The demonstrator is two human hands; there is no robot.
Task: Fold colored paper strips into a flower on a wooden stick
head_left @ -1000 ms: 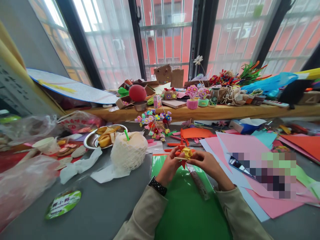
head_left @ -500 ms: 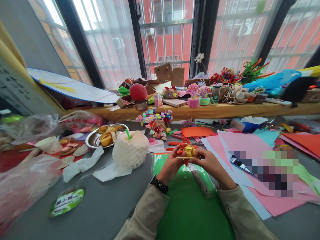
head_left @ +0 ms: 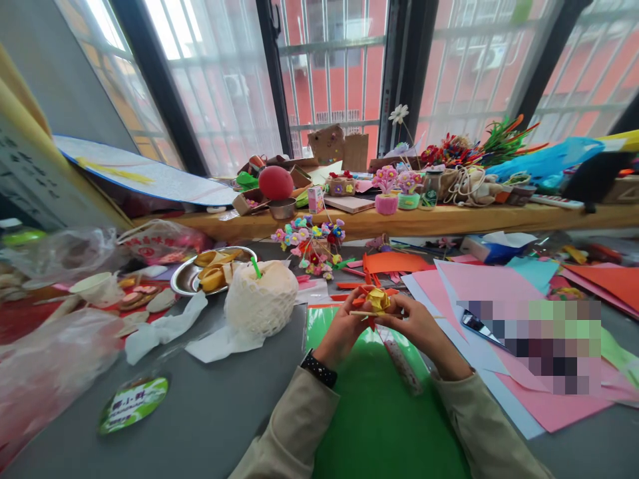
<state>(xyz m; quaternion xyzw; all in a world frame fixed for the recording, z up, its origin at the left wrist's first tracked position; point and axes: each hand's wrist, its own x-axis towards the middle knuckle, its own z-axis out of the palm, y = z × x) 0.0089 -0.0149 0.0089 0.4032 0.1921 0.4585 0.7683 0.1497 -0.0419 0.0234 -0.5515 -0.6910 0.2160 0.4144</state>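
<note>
Both hands meet above a green mat (head_left: 379, 412). Between them is a paper flower with a crumpled yellow centre (head_left: 379, 301) and orange pieces around it. My left hand (head_left: 344, 329) has its fingers closed around the flower's left side. My right hand (head_left: 422, 329) pinches a thin wooden stick (head_left: 361, 313), which lies level across the front of the flower, and its fingertips touch the yellow paper. Beneath the hands, a narrow clear strip with small specks (head_left: 402, 362) lies on the mat. Just behind are loose orange paper strips (head_left: 344, 287).
To the left stand a net-wrapped coconut with a green straw (head_left: 262, 293) and a metal bowl of peels (head_left: 186, 279). Coloured paper sheets (head_left: 504, 283) and a phone (head_left: 482, 327) lie right. Behind are a bunch of small craft flowers (head_left: 312, 245) and a crowded wooden ledge (head_left: 239, 227).
Hardly anything differs. The wooden stick has shifted slightly in front of the flower, and both hands keep their place and their hold.
</note>
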